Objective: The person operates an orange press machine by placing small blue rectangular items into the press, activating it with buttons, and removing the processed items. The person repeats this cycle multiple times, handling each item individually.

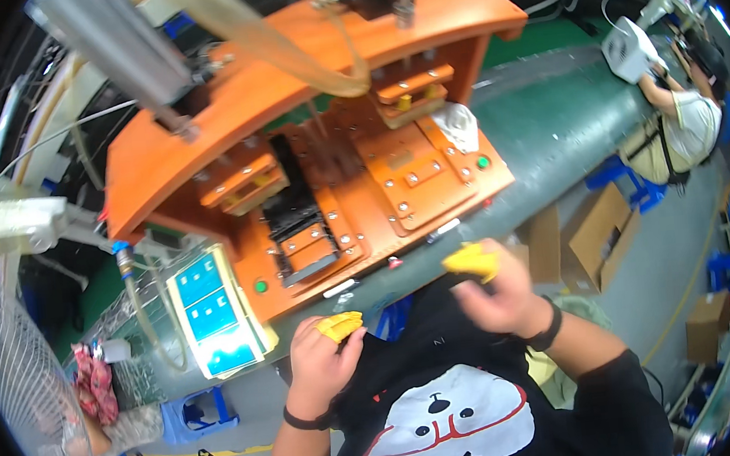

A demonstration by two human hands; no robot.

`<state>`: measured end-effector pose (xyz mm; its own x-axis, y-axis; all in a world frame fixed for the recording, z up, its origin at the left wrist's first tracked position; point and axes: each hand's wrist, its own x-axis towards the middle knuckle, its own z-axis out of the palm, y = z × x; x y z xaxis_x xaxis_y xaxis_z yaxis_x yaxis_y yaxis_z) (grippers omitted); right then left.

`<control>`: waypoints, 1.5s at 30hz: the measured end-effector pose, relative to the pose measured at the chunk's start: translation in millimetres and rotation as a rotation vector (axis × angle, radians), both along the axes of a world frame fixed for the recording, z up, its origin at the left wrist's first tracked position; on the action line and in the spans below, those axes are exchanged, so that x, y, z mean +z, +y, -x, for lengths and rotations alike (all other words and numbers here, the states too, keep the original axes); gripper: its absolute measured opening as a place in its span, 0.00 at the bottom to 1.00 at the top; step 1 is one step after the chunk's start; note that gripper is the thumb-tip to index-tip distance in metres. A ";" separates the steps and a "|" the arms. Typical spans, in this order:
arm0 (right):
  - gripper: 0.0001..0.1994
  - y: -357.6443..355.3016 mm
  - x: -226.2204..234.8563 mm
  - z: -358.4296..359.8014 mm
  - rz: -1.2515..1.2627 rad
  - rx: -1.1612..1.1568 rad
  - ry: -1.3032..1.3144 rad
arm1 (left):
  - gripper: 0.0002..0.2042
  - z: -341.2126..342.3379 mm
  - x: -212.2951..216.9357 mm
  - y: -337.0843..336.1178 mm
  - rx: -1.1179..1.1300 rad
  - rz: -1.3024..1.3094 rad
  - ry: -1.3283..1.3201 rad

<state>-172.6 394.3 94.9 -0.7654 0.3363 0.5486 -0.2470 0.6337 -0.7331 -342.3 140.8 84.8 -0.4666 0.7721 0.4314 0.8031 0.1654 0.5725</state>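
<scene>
My left hand [321, 366] is raised before the front edge of the orange press machine [314, 66], its thumb apart from the fingers, holding nothing. Yellow finger covers [339, 325] sit on its fingertips. Farther right, my right hand [504, 301] is slightly blurred, with yellow covers [472, 262] on its fingers; it is also open, and I see nothing in it. Neither hand touches the machine. A black frame-like part [294, 201] lies in the machine's left fixture, while the right fixture plate [420, 174] shows bare orange metal. Each front corner has a green button [261, 286].
Left of the machine lie blue-and-white printed sheets [205, 300]. A crumpled white cloth or bag [458, 125] rests at its right side. Hoses [277, 47] hang in front. Beyond are cardboard boxes [599, 236], a white fan [25, 349], and a seated co-worker [680, 123].
</scene>
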 end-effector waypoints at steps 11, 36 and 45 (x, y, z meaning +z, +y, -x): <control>0.06 -24.0 50.9 147.6 -0.733 0.271 0.107 | 0.10 15.8 68.8 -51.1 0.063 0.029 0.153; 0.14 236.6 -117.0 -65.8 1.273 -0.443 0.532 | 0.17 200.1 47.1 83.7 0.341 0.266 0.005; 0.15 335.9 -135.9 121.0 1.298 -0.399 0.180 | 0.18 211.4 53.5 89.7 0.433 0.404 -0.098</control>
